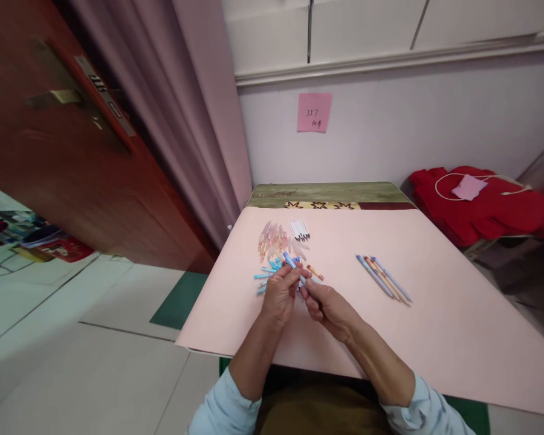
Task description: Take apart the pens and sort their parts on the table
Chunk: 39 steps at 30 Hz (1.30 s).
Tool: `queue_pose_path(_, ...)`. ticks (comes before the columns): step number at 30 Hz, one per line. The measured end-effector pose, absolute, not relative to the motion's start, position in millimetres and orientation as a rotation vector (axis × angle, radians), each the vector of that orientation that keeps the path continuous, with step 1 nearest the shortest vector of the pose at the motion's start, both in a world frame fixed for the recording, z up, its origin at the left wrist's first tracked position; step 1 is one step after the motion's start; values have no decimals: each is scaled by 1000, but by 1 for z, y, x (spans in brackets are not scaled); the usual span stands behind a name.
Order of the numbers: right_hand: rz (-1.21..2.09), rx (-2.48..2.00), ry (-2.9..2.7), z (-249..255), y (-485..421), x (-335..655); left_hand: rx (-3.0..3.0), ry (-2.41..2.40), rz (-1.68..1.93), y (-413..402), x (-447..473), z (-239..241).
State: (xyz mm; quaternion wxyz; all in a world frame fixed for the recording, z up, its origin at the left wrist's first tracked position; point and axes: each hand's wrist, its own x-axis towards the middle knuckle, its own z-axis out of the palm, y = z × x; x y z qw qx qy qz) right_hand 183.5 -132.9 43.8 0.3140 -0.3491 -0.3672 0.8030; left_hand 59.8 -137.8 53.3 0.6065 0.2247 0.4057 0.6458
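A blue pen [290,261] is held between my two hands above the pink tabletop. My left hand [281,290] pinches its upper barrel, while my right hand [324,302] grips the lower end. Close behind them lie light-blue pen parts [263,275], partly hidden by my left hand. Beyond those are a heap of pinkish clear barrels [272,238] and a bunch of white refills with dark tips [300,230]. A brown-orange pen part [315,272] rests just past my right hand. Several whole pens [383,279], blue and brown, lie side by side to the right.
The pink sheet [435,338] covers most of the table. A pink note [314,112] is stuck on the wall. Red cloth [494,205] with a white cable sits right of the table. A wooden door [95,151] and purple curtain [194,121] stand left.
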Motion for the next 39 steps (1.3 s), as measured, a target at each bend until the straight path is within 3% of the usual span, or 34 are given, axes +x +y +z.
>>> queue_pose_path(6,1272,-1188,-1534,44,-137,187,401,976,1543,-135,63,54)
queue_pose_path(12,1973,-1136,-1094,41,-130,187,338,964,1517,-134,60,48)
queue_pose_path(19,1654,-1090,-1063,39,-129,182,240,1014,1557,-131,62,47)
queue_pose_path(24,1896,-1188,-963,36,-125,183,260,1016,1557,-128,64,47)
queue_pose_path(32,1674,-1107,-1017,35,-123,182,199,1038,1609,-125,64,46)
queue_pose_path(39,1859,-1183,-1013,30,-117,180,209,1050,1587,-124,62,48)
